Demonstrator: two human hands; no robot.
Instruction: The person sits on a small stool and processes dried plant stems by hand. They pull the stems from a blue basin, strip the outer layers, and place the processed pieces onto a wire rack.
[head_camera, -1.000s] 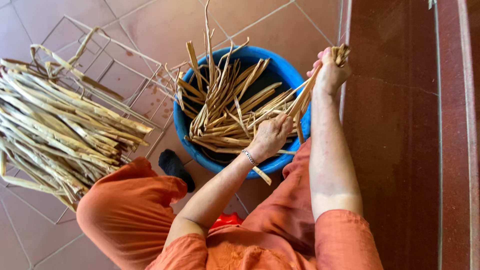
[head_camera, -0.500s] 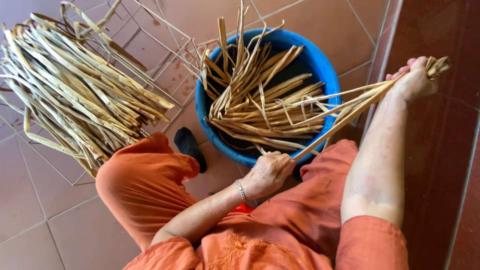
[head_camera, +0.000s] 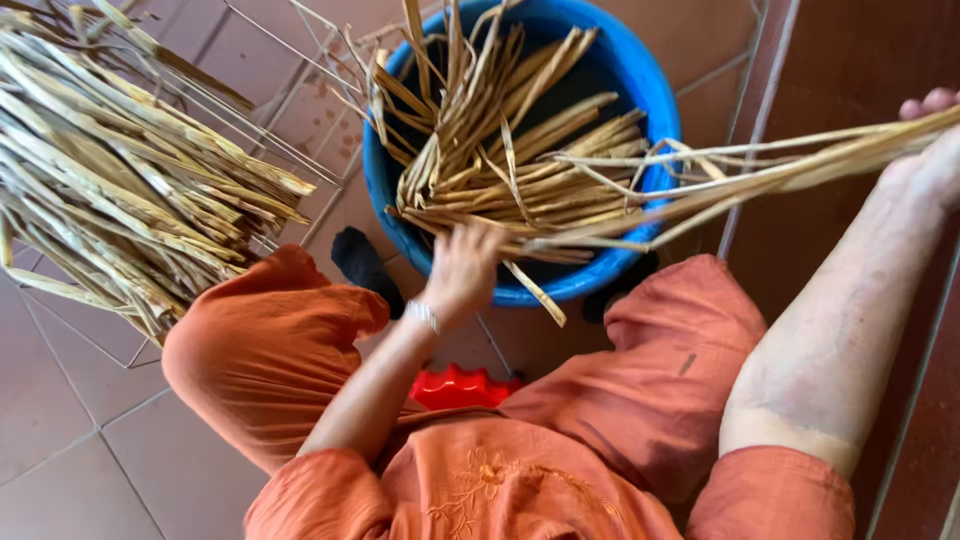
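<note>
A blue tub (head_camera: 655, 110) full of long dried straw-coloured strips (head_camera: 500, 150) stands on the tiled floor in front of my knees. My right hand (head_camera: 930, 150) is stretched far to the right, shut on a bundle of strips (head_camera: 760, 175) that trails back toward the tub. My left hand (head_camera: 462, 265), with a bracelet at the wrist, hovers at the tub's near rim, fingers spread among the strip ends. Whether it grips any strip is blurred.
A large heap of the same dried strips (head_camera: 120, 190) lies on a wire rack (head_camera: 300, 60) at the left. I sit on a red stool (head_camera: 460, 388), wearing orange clothes and dark socks (head_camera: 365, 265). A dark red wall (head_camera: 860, 80) rises at the right.
My right hand has pulled the bundle of strips farther right and out of the tub. My left hand has moved up from beside my knee to the tub's near rim.
</note>
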